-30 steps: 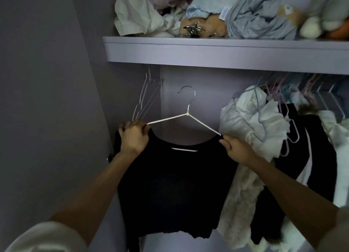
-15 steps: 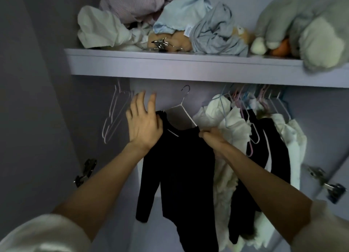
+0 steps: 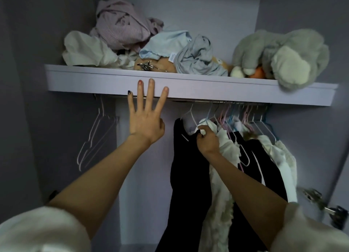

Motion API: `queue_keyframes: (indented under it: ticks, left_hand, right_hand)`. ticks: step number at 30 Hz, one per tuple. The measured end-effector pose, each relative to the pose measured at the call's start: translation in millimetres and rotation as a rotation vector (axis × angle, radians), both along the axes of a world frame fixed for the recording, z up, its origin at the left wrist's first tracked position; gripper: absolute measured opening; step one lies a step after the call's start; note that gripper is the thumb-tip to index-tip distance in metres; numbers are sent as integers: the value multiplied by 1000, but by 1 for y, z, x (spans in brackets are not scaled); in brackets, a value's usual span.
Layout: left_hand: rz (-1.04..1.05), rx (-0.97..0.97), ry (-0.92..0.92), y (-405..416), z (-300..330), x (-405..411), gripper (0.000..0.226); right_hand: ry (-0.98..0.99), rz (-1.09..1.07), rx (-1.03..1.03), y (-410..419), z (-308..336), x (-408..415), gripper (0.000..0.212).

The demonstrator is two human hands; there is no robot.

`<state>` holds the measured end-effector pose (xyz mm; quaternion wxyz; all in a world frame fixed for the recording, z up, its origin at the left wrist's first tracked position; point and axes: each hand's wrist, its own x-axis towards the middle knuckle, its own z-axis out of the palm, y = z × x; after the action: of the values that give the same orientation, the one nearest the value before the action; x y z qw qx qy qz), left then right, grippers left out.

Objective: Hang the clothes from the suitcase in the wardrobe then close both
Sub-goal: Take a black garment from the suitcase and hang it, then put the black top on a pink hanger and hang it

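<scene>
Fingers of my right hand point(image 3: 208, 142) pinch the shoulder of the limp black knit top point(image 3: 188, 176), which hangs long and straight down on its thin white wire hanger point(image 3: 190, 114) under the lilac wardrobe shelf point(image 3: 188, 87). My left hand point(image 3: 146, 119) floats just left of it, fingers straight and spread, holding nothing. The right hand is nearer, so I judge it settles the garment against the white frilly clothes point(image 3: 226, 147) touching its right side.

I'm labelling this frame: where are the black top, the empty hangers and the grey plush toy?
black top point(image 3: 188, 166): head view, on its dark front panel.
empty hangers point(image 3: 94, 136): head view, on their pale wire arms.
grey plush toy point(image 3: 279, 49): head view, on its furry body.
</scene>
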<state>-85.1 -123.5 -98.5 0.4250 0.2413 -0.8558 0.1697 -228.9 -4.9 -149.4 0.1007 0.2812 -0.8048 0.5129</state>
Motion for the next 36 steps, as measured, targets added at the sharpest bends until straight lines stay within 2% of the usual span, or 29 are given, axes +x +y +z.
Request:
queue_keyframes:
  ticks: [3,7,11,18,23,30,36]
  left_hand:
    - [23,-16,11,-2,-2,-2,95]
    - [39,-29,26,-4,-3,-4,96]
    - [50,-15,-1,-2,-1,0,96]
    - [33,54,-119,9,9,14,93]
    - [-16,210,-225,24,12,37,82]
    - [1,454,-361,52,-39,77,72]
    - [46,585,-394,100,-100,136,62]
  right_hand:
    - [-82,-35,-15,-5,-10,-15,30]
    - [-86,-137,-88,14,-25,-40,31]
    - [-139,-197,-18,38,-20,-54,34]
    - [-126,-98,238,47,-5,-26,33]
    - [-109,-58,313,59,5,4,35]
    - [-12,67,305,65,-15,70,40]
    - [-100,271,328,91,-65,135,38]
